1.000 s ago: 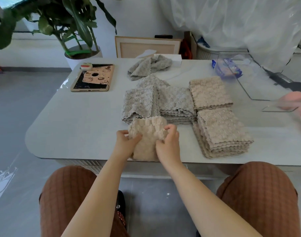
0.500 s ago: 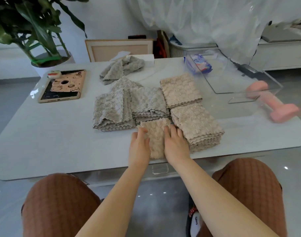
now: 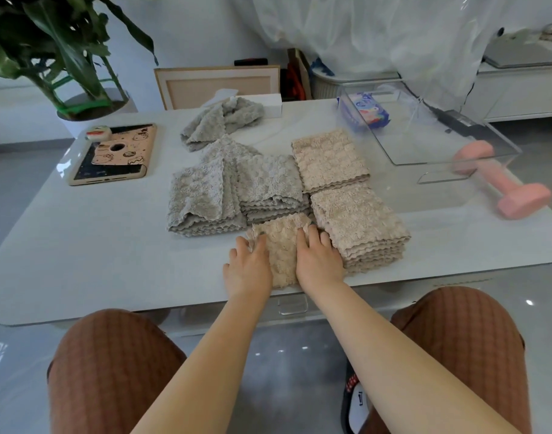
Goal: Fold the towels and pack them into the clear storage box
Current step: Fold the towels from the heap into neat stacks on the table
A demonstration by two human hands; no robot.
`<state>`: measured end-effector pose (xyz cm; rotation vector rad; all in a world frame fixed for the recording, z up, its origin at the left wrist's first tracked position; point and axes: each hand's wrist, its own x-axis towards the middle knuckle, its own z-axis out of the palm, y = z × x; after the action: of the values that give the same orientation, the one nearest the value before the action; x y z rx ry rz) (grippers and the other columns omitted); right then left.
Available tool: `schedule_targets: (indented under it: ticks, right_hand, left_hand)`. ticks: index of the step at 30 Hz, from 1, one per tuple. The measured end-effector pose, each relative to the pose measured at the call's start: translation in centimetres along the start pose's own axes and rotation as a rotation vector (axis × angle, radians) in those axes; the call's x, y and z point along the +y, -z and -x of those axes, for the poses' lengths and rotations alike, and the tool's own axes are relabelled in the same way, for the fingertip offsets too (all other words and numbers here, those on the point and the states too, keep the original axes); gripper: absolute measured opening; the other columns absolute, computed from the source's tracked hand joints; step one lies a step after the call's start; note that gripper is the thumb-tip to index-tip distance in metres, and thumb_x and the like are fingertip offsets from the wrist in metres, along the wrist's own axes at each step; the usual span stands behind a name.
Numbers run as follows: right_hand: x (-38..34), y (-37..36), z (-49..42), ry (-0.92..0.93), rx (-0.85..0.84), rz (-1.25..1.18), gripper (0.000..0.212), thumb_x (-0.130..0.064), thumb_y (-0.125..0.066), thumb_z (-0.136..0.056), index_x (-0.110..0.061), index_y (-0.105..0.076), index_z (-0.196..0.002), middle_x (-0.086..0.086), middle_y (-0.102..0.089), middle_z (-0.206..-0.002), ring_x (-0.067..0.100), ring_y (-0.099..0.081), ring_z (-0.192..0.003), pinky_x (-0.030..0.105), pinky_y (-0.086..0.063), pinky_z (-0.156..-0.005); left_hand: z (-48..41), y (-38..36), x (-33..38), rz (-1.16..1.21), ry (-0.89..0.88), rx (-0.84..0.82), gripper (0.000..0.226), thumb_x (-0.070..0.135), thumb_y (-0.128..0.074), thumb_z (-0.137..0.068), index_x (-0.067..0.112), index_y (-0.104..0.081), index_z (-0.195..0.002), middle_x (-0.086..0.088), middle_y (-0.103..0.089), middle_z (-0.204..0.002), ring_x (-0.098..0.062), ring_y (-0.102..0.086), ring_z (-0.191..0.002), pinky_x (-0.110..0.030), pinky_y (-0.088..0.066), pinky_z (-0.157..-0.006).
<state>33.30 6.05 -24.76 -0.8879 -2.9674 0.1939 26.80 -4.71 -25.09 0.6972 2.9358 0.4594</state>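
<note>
White table (image 3: 80,245) fills mid-frame, glossy, with rounded corners. Upper left, a leafy plant (image 3: 64,48); just below it a tablet (image 3: 115,155) in a cartoon-print case lies flat.

Upper right, the box (image 3: 403,133) sits on the table, with hard see-through walls and an open top. A blue packet (image 3: 364,112) shows at its far end, whether inside or behind is hard to say through the plastic. A pink dumbbell (image 3: 503,183) lies at the right edge, just beside the box, one end blurred behind its wall.

Top centre, a loose grey towel (image 3: 221,120) sits crumpled against a white tissue box (image 3: 268,103).

Below it, the left grey stack (image 3: 202,198) and right grey stack (image 3: 268,183) touch side by side, nubbly fleece with wavy edges, the left one sloppier. Right of them sit the far beige stack (image 3: 329,158) and near beige stack (image 3: 359,220), square and neat, with the near one taller.

Lower centre, at the table's near edge, lies one beige towel (image 3: 282,245), folded narrow, with the grey stacks at its far end and the near beige stack on its right. The left hand (image 3: 249,267) lies flat on its left side and the right hand (image 3: 318,261) flat on its right. The fingers are straight, pressing down and gripping nothing. The right hand's fingers sit right up against the near beige stack.
</note>
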Motion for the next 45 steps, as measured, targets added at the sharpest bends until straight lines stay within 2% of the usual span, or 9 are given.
schedule_targets:
  ticks: [5, 8, 11, 14, 19, 24, 35, 42, 45]
  right_hand:
    - [0.4, -0.1, 0.2, 0.122, -0.033, -0.079, 0.057, -0.01, -0.034, -0.098, -0.007, -0.014, -0.152, 0.001, 0.0, -0.162, 0.022, -0.003, -0.149, 0.037, -0.033, -0.109]
    - [0.8, -0.3, 0.8, 0.113, -0.104, -0.086, 0.062, -0.01, -0.034, -0.099, -0.008, -0.005, -0.153, 0.001, 0.008, -0.162, 0.021, 0.004, -0.149, 0.036, -0.021, -0.117]
    - [-0.2, 1.3, 0.0, 0.088, -0.139, -0.051, 0.056, -0.011, -0.041, -0.095, -0.002, -0.025, -0.148, 0.012, -0.016, -0.158, 0.028, -0.015, -0.146, 0.037, -0.028, -0.113]
    - [-2.0, 4.0, -1.5, 0.13, 0.029, -0.005, 0.03, -0.01, -0.045, -0.092, -0.004, -0.056, -0.118, 0.014, -0.057, -0.123, 0.029, -0.053, -0.112, 0.036, -0.046, -0.087]
    - [-4.6, 6.3, -4.1, 0.29, 0.225, -0.094, 0.032, -0.009, -0.05, -0.088, -0.006, -0.055, -0.119, 0.01, -0.057, -0.115, 0.029, -0.052, -0.104, 0.037, -0.043, -0.081]
    - [-5.6, 7.4, -8.7, 0.296, 0.24, -0.125, 0.032, -0.008, -0.049, -0.087, -0.008, -0.057, -0.118, 0.008, -0.054, -0.118, 0.028, -0.05, -0.103, 0.037, -0.044, -0.081]
    - [-7.5, 8.5, -24.5, 0.178, 0.063, -0.408, 0.027, -0.012, -0.046, -0.093, -0.011, -0.061, -0.115, 0.007, -0.057, -0.117, 0.026, -0.056, -0.105, 0.041, -0.05, -0.086]
    - [-9.3, 3.7, -29.4, 0.098, -0.193, -0.349, 0.039, -0.041, -0.057, -0.088, -0.013, -0.055, -0.115, 0.003, -0.06, -0.113, 0.028, -0.057, -0.101, 0.038, -0.045, -0.087]
    - [-9.5, 2.2, -30.6, 0.074, -0.319, -0.301, 0.023, -0.04, -0.063, -0.081, -0.02, -0.054, -0.088, 0.001, -0.061, -0.099, 0.028, -0.056, -0.099, 0.04, -0.028, -0.082]
  left_hand:
    - [0.0, 0.0, -1.3, -0.094, -0.103, -0.079, 0.063, 0.066, -0.025, -0.093, 0.033, -0.029, -0.147, -0.006, -0.009, -0.158, -0.028, -0.011, -0.144, -0.049, -0.011, -0.113]
    - [-0.1, -0.5, -2.4, -0.162, -0.183, -0.172, 0.08, 0.076, -0.018, -0.087, 0.029, -0.014, -0.152, 0.0, 0.009, -0.161, -0.025, 0.009, -0.148, -0.054, 0.009, -0.114]
    - [-0.3, -0.1, -3.5, -0.216, -0.269, -0.121, 0.076, 0.07, -0.021, -0.09, 0.022, -0.026, -0.149, -0.001, -0.004, -0.161, -0.025, -0.004, -0.148, -0.054, 0.0, -0.116]
    - [-0.8, 1.4, -4.3, -0.114, -0.437, 0.263, 0.047, 0.048, -0.04, -0.094, 0.016, -0.064, -0.118, -0.01, -0.051, -0.138, -0.032, -0.048, -0.124, -0.049, -0.034, -0.105]
    - [-3.8, 4.9, -4.3, -0.072, -0.369, 0.533, 0.023, 0.016, -0.054, -0.092, 0.01, -0.063, -0.112, -0.011, -0.057, -0.125, -0.031, -0.054, -0.111, -0.043, -0.045, -0.089]
    - [-9.4, 8.7, -4.2, -0.003, -0.225, 0.408, 0.035, 0.024, -0.035, -0.094, 0.009, -0.062, -0.112, -0.009, -0.058, -0.116, -0.032, -0.057, -0.102, -0.043, -0.045, -0.081]
    - [-25.2, 12.0, -3.6, 0.027, 0.022, 0.106, 0.024, 0.014, -0.042, -0.092, 0.01, -0.061, -0.108, -0.009, -0.056, -0.113, -0.029, -0.054, -0.095, -0.035, -0.044, -0.068]
    - [-27.2, 4.1, -5.0, 0.084, 0.254, -0.005, 0.047, 0.041, -0.032, -0.098, 0.01, -0.041, -0.132, -0.012, -0.04, -0.137, -0.032, -0.036, -0.127, -0.044, -0.038, -0.095]
    - [-27.3, 3.2, -5.5, 0.1, 0.196, 0.057, 0.047, 0.04, -0.037, -0.098, 0.006, -0.042, -0.13, -0.015, -0.041, -0.131, -0.035, -0.037, -0.122, -0.041, -0.036, -0.095]
